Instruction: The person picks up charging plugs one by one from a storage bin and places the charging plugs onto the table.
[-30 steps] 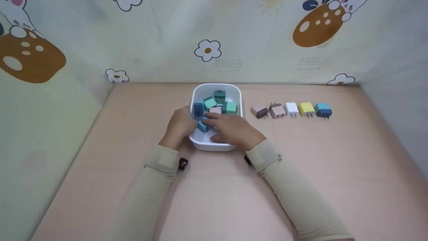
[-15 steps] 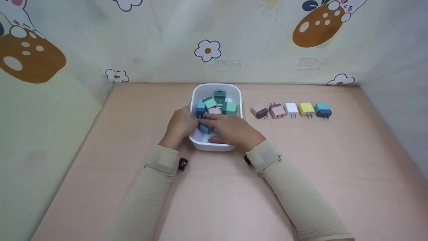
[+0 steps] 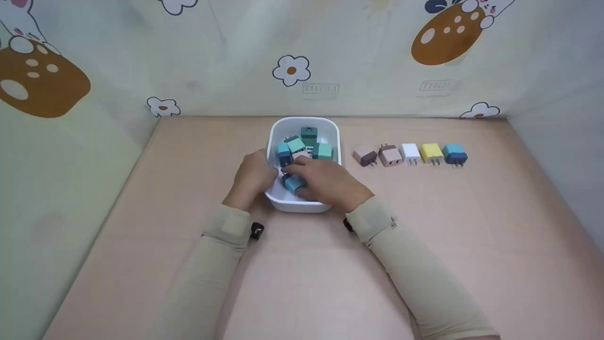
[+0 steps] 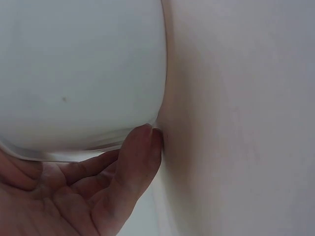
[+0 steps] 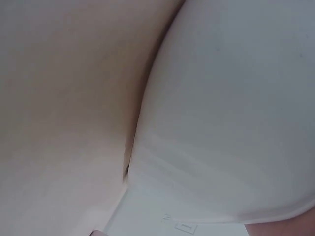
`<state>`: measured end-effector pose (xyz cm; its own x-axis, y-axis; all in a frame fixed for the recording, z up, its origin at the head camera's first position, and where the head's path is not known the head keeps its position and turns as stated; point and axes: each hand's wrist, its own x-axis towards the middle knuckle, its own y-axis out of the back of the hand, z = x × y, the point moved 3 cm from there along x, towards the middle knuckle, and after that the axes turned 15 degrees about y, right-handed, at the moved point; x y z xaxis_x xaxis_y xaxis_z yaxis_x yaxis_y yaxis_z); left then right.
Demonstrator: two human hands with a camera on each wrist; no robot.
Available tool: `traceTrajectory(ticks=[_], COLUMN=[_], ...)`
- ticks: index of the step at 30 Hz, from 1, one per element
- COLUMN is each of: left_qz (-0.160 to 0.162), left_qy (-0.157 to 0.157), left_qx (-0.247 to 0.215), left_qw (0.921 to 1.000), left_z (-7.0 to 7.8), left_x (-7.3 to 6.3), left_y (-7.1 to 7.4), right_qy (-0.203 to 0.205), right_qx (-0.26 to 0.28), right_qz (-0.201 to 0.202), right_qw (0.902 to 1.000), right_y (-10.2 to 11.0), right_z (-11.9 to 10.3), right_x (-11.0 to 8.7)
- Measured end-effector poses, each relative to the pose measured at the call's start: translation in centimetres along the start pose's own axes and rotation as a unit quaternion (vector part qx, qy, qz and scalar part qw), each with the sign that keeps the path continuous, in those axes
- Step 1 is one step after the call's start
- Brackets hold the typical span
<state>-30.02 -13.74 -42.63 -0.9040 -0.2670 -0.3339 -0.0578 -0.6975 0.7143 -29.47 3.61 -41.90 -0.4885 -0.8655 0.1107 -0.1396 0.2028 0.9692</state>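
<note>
A: Pink table (image 3: 306,274). Hands?
B: Left hand (image 3: 253,175) grips white tray (image 3: 299,207) rim, frame centre. Right hand (image 3: 331,183) nearer: thumb and fingers straddle blue charger (image 3: 293,184); can't tell if pinched.
A: Axis?
B: Upper left–lower right, inside tray, left of right palm.

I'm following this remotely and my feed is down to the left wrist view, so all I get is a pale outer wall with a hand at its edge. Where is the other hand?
Observer: The right hand reaches into the white tub, beside a two-tone blue plug; whether it grips the plug, I can't tell.
Operator: Thanks. Is anything lying outside the tub?
Observer: Yes, five plug adapters in a row on the table, to the right of the tub.
</note>
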Motion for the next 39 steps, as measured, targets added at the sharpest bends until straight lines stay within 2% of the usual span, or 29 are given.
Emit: traceTrajectory(ticks=[4, 16, 24, 34, 39], left_qz=[0.001, 0.001, -0.006, 0.001, 0.001], left_qy=[0.006, 0.009, 0.017, 0.007, 0.008], left_qx=[0.000, -0.006, -0.007, -0.012, -0.013], left_qw=[1.0000, 0.9999, 0.9998, 0.9999, 0.9999], left_z=[0.0, 0.1, 0.1, 0.1, 0.1], left_x=[0.0, -0.1, 0.1, 0.0, -0.1], left_y=[-0.1, -0.1, -0.2, -0.1, -0.1], right_qy=[0.009, -0.013, -0.017, 0.013, 0.022], right_qx=[-0.006, 0.042, 0.050, 0.061, 0.081], right_qz=[-0.005, 0.004, 0.008, 0.040, 0.052], right_qw=[0.9999, 0.9990, 0.9986, 0.9972, 0.9951], right_y=[-0.1, 0.1, 0.1, 1.0, 2.2], right_z=[-0.1, 0.1, 0.3, 0.3, 0.2], right_x=[0.0, -0.2, -0.2, -0.4, -0.8])
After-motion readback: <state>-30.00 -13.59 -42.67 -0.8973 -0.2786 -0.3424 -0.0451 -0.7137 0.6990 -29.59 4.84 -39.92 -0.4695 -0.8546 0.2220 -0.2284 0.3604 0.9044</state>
